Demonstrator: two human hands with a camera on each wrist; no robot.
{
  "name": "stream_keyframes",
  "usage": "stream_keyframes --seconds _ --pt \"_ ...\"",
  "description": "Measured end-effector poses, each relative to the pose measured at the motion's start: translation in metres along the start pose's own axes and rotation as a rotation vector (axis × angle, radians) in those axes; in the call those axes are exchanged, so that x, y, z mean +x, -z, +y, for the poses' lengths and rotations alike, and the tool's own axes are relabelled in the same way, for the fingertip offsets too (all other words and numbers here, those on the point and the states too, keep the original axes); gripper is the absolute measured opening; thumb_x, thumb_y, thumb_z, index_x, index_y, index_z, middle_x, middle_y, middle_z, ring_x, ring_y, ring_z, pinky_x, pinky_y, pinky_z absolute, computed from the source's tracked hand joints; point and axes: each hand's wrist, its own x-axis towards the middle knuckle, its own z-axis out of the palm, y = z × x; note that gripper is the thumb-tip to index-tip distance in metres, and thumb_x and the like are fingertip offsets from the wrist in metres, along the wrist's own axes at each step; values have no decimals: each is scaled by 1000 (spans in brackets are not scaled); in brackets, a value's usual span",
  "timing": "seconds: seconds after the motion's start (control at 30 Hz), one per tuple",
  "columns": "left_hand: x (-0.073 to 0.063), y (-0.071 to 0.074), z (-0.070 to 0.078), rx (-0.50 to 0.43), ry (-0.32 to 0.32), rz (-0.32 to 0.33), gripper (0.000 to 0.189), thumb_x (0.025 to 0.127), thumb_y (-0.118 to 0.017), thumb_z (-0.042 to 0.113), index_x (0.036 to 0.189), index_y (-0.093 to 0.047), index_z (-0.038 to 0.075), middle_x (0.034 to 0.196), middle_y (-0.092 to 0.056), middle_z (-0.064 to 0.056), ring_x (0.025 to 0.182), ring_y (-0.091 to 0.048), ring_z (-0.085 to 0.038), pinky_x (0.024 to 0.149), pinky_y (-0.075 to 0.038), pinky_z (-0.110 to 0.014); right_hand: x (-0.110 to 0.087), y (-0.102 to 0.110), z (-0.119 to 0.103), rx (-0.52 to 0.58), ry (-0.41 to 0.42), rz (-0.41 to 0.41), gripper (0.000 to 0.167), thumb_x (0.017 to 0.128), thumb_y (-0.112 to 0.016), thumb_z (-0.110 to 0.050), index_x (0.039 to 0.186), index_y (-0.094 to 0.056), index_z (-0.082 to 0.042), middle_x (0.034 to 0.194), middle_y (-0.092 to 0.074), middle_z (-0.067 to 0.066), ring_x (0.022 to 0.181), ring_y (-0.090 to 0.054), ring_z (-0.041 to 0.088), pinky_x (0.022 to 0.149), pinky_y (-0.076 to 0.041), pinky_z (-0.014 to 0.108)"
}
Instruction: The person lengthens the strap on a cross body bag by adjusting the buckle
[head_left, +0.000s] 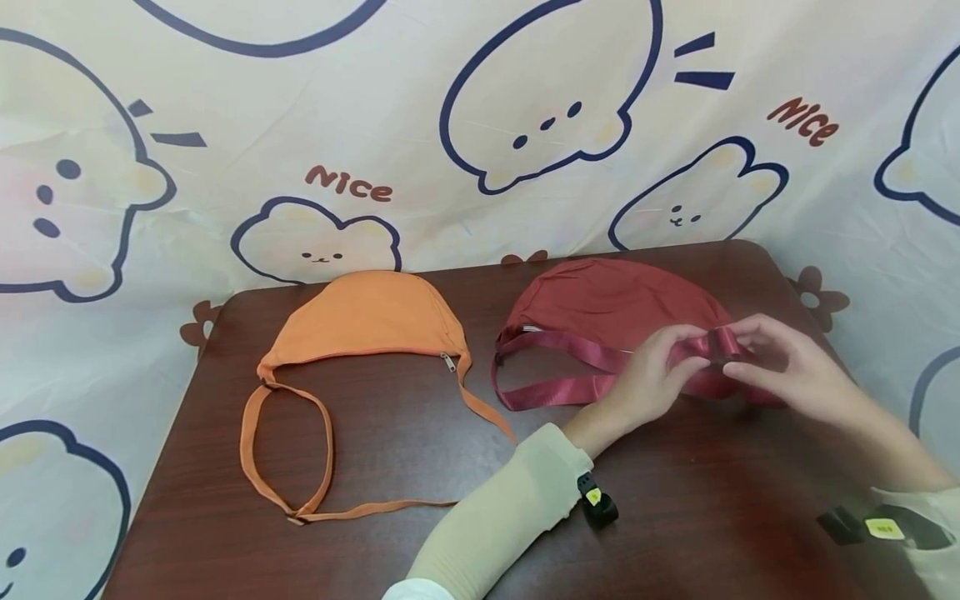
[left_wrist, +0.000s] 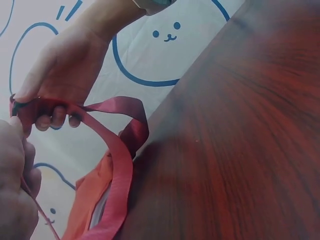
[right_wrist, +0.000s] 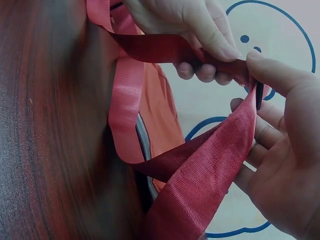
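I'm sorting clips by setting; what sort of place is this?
Probably a screened indoor workspace: a dark table, cartoon-print sheeting behind and beside it, and an orange bag and a red bag on top.

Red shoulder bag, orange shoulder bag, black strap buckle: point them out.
Red shoulder bag [head_left: 607, 300]: head view, fabric body.
Orange shoulder bag [head_left: 367, 319]: head view, fabric body.
Black strap buckle [right_wrist: 259, 95]: right wrist view, visible edge.

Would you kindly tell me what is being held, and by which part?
The red bag, by its strap: left hand and right hand both pinch it beside the dark buckle.
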Motion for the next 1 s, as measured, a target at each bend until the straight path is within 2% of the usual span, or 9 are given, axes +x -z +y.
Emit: stream_keyframes --seconds 0.2,0.3,0.5,0.73,1.0 --pt "1 2 0 7 13 -24 51 98 -69 20 143 -49 8 139 -58 -4 128 -52 -2 104 -38 -12 1 1 -1 9 -10 19 45 86 -80 -4 127 -63 -12 109 -69 -7 95 -64 6 80 -51 14" --pt "1 3 -2 10 14 -32 56 96 -73 21 144 -48 9 140 -58 -3 129 -51 -2 104 -38 -13 0 1 -2 20 -14 18 44 87 -79 -4 128 -63 -11 110 -69 -8 97 -64 6 81 -50 14" --pt "-1 4 -7 25 67 -27 55 95 -75 27 143 -51 13 138 -59 2 125 -53 0 100 -41 -12 0 3 -2 47 -34 38 43 89 -77 -4 129 -61 -10 113 -67 -11 99 -63 4 82 -50 13" --pt "-1 6 -7 37 53 -7 49 97 -71 31 140 -57 11 132 -62 1 119 -54 0 99 -41 -12 0 6 -2 53 -8 52 42 89 -76 -1 128 -62 -8 112 -68 -11 97 -64 5 84 -48 11" --pt "0 7 -7 25 74 -10 46 99 -69 31 140 -59 13 128 -63 2 115 -55 1 95 -44 -12 -1 8 -1 37 -15 54 46 86 -79 -1 128 -62 -9 111 -68 -11 96 -64 6 82 -50 12"
